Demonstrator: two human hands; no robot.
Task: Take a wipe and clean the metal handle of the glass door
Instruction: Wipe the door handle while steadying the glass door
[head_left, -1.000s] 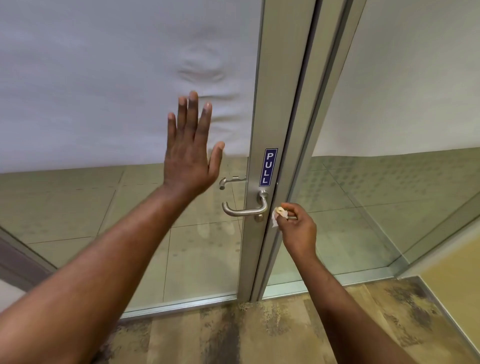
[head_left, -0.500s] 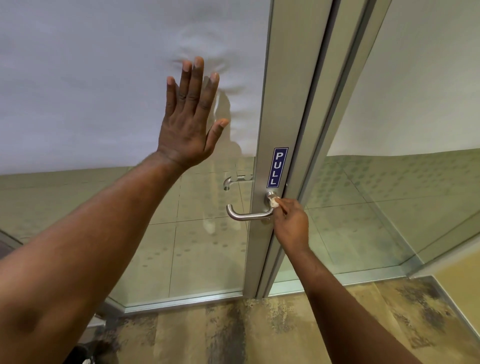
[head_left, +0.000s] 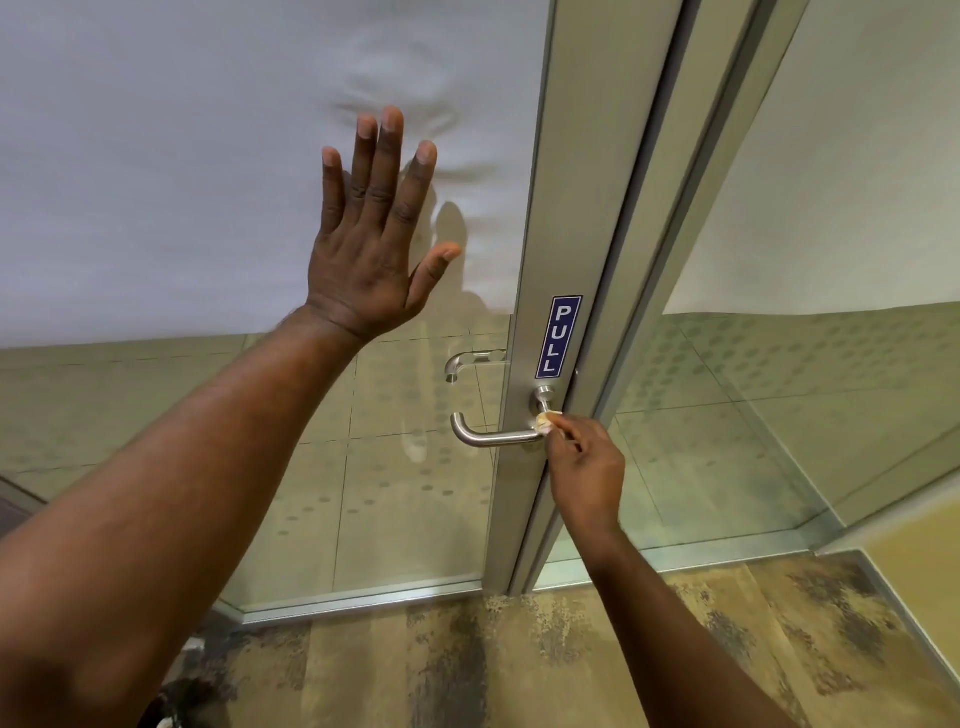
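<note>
Glass door (head_left: 405, 493): the leaf stands at its aluminium frame (head_left: 561, 208), with frosted film across the upper glass. Your left hand (head_left: 371, 249) is spread flat, fingers apart, at the film; whether the palm actually bears on it cannot be told. If you lean weight there while wiping, the leaf may swing or flex — the handle would then move away from the wipe and contact would be lost. A bare palm is also likely to leave prints on the film.

Metal handle (head_left: 493, 434): the lever juts from the frame stile just below the blue PULL label (head_left: 558, 336) and runs left across the glass. A second handle (head_left: 470, 361) shows through the glass on the far side. Downward pressure on the lever would probably depress it and release the latch; keep the stroke along the bar, not across it.

Right hand (head_left: 587, 467): the fingers are pinched shut on the wipe, held at the inner end of the lever near its round base.

Wipe (head_left: 544, 423): only a small crumpled piece shows past the fingertips, touching the lever. With so little exposed, your bare fingers may rub the metal and re-soil it — or the wad may slip from the pinch and drop to the floor (head_left: 571, 649). The left end of the lever and its underside appear not yet covered.
</note>
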